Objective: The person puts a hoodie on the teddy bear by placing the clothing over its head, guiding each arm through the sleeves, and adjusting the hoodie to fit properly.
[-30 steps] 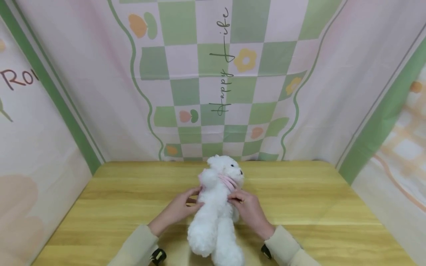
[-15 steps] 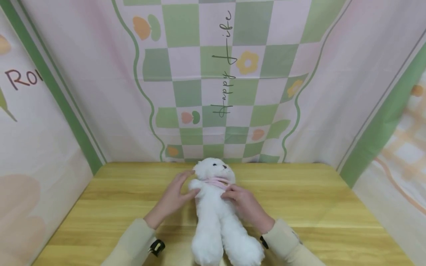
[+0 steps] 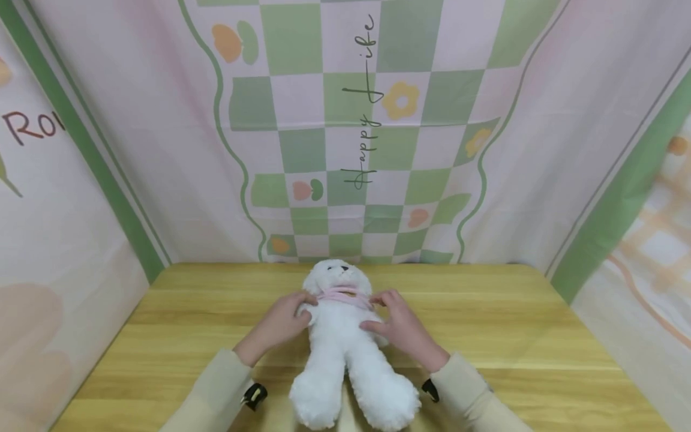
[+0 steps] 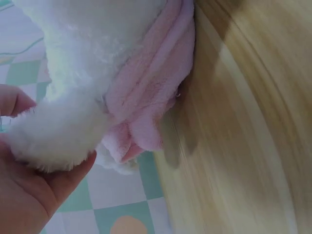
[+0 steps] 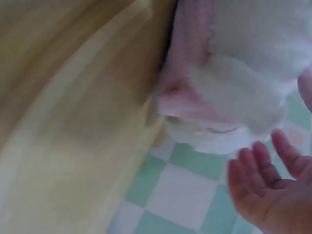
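Observation:
A white plush bear (image 3: 337, 330) lies on its back on the table, head toward the far edge, legs toward me. Around its neck is a pink hooded cape (image 4: 153, 58), which spreads under its back. My left hand (image 3: 278, 327) holds the bear's arm on the left side; the left wrist view shows the furry arm (image 4: 58, 134) between thumb and fingers. By the opposite arm (image 5: 243, 95), my right hand (image 3: 407, 330) is spread, thumb near the chest. In the right wrist view its fingers are loosely bent, with no grip around that arm.
The wood-grain table (image 3: 486, 336) extends to both sides of the bear. A green-and-white checkered curtain (image 3: 345, 150) hangs directly behind its far edge. Printed fabric panels (image 3: 59, 270) stand at the left and right.
The bear has rolled from its side onto its back, face now up, legs spread apart. My left hand has shifted up to its arm; my right hand's fingers have spread from a pinch.

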Available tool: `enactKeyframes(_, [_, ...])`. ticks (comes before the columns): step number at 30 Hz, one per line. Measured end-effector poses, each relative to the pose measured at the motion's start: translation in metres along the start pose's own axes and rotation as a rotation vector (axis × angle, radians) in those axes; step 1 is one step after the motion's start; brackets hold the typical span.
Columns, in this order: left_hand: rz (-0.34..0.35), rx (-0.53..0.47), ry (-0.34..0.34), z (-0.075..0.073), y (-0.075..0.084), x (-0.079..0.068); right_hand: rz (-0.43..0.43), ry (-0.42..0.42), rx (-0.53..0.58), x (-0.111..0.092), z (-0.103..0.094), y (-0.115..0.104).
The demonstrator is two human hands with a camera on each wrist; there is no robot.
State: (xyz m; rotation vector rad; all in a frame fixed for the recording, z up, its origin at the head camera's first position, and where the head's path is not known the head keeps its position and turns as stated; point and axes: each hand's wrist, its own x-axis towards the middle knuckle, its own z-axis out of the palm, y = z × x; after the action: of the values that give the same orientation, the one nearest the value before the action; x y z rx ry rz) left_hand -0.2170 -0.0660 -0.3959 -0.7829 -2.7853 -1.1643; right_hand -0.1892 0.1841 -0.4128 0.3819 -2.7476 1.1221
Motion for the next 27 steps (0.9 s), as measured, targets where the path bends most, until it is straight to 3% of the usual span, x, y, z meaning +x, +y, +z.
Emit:
enactKeyframes(7, [-0.041, -0.007, -0.057, 0.002, -0.004, 0.008, 0.032, -0.139, 0.178, 0.002, -0.001, 0.013])
enactKeyframes(16, [0.004, 0.002, -0.108, 0.01, -0.013, 0.013, -0.01, -0.141, 0.132, 0.002, 0.0, 0.014])
enactKeyframes(20, [-0.002, 0.006, -0.099, 0.012, -0.013, 0.013, -0.035, -0.14, 0.129, 0.001, 0.001, 0.014])
enactKeyframes(27, [-0.015, 0.007, -0.094, 0.015, -0.014, 0.013, 0.0, -0.156, 0.145, 0.001, 0.002, 0.014])
